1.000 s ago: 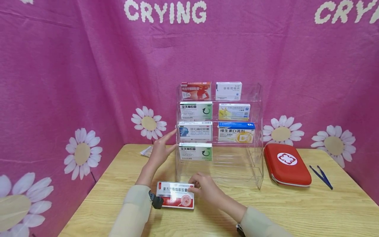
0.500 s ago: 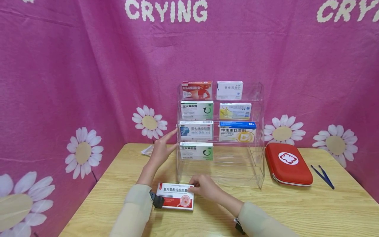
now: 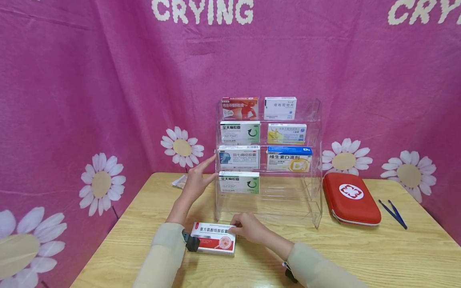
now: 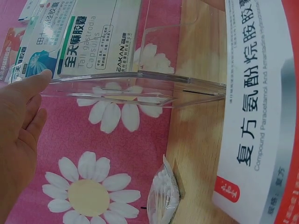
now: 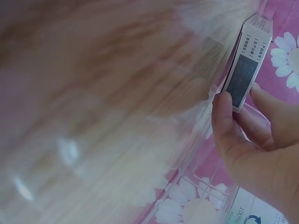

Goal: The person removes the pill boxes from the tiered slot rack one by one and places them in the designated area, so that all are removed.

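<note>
My right hand [image 3: 250,229] pinches the right end of a white-and-red medicine box [image 3: 214,244], in front of the clear acrylic rack [image 3: 288,204]. The right wrist view shows thumb and fingers on either side of the box's end [image 5: 247,60]. My left hand [image 3: 195,182] is at the rack's left side with its fingers extended; in the left wrist view a fingertip [image 4: 44,77] touches the rack's edge. Several medicine boxes stand on the rack's tiers, among them a green-and-white box [image 3: 239,183] low on the left and a blue-and-yellow vitamin D box [image 3: 289,159] on the right.
A red zipped case [image 3: 351,199] with a white emblem lies right of the rack, with blue tweezers [image 3: 394,215] beside it. A small pack of cotton swabs [image 3: 179,182] lies behind my left hand. Pink flowered cloth [image 3: 144,80] hangs behind the wooden table [image 3: 129,240].
The medicine box in my right hand has shifted and tilted very slightly. My left hand stays at the rack's side. The head view has moved a little.
</note>
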`<state>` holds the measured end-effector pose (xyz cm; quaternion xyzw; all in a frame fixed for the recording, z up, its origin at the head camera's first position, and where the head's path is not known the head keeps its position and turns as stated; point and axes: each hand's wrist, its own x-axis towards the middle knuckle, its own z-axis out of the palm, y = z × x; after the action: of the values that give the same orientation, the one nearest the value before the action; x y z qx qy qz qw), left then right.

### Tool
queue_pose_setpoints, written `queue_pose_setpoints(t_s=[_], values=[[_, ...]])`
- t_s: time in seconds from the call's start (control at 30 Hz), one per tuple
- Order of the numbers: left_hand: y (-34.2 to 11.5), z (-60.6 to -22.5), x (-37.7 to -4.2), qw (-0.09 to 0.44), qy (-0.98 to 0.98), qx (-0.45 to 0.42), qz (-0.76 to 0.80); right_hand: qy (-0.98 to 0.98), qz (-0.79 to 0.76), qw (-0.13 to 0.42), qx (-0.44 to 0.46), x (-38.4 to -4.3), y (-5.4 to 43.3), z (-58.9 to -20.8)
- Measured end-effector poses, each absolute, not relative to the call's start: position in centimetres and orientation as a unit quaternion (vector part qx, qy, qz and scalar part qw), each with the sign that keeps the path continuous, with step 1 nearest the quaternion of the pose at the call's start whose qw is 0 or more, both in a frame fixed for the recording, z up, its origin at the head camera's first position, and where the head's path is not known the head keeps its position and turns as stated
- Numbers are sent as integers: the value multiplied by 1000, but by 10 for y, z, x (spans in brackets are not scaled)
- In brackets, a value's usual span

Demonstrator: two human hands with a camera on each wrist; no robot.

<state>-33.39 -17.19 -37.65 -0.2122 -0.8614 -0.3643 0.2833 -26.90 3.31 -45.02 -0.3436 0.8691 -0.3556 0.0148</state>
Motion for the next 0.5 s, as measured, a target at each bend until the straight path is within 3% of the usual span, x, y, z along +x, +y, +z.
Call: queue_pose_setpoints(t_s=[0.37,0.5], values=[[-172,-376,-334,274,-866,-207,-364,875,-341,14,-344,-268,33,-450],[-172,-376,-334,267,-869,-201,-366,879,-330,-13,-343,-267,34,-448]])
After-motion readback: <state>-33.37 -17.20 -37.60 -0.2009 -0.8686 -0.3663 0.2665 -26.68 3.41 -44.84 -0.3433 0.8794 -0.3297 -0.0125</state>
